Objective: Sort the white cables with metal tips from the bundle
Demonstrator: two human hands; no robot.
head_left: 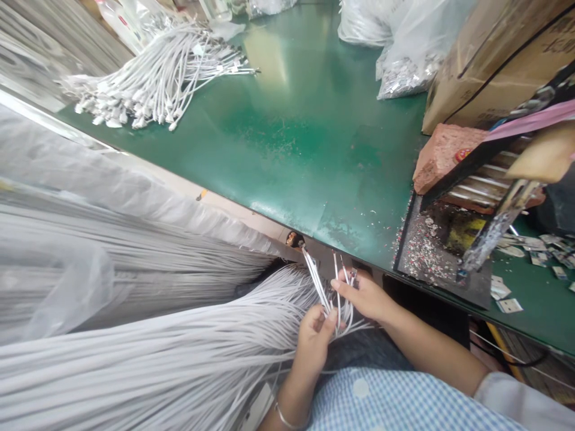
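My left hand (314,335), with a bracelet on the wrist, is closed around a few white cables (317,281) whose ends point up toward the table edge. Just to its right, my right hand (362,294) pinches other white cables (338,287) with thin bare tips. A small metal piece (353,276) shows by its fingers; I cannot make out whether it is joined to a cable. Both hands are in front of the green table (309,161), close together. A large bundle of long white cables (188,341) stretches from the left to beneath my hands.
Finished-looking short cables (153,78) lie heaped at the table's back left. On the right are a soldering iron (498,224) with a pale handle, a brick (442,152), loose USB connectors (510,305) and a cardboard box (503,60). Plastic bags (408,66) stand at the back.
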